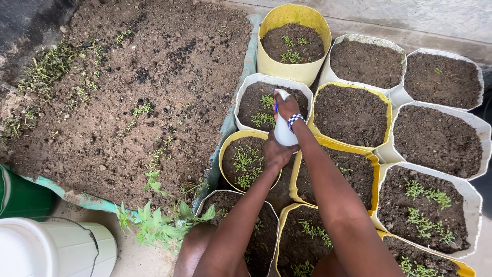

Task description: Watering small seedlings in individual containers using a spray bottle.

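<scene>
At the bottom of the frame, two cut-open plastic containers filled with dark soil sit side by side, the white one (266,225) under the forearms and a yellow one (302,241) to its right, both dotted with tiny green seedlings. At lower left stand a white plastic bucket (51,249) and part of a dark green drum (20,195). Above these, near the centre, a round yellow tub of soil (225,149) holds a thicker patch of seedlings. Over its right rim the left hand (278,153) cups the base of a white plastic spray bottle (283,132) from below, fingers curled round it. The right hand (287,106), with a blue and white checked wristband, closes over the bottle's head, the arm stretched up the middle of the frame. The nozzle sits over a white tub (246,84) with sprouts. Further up and right, more white and yellow soil-filled tubs (359,38) crowd together. The upper left is a broad soil bed (128,77) with a pale green edge.
</scene>
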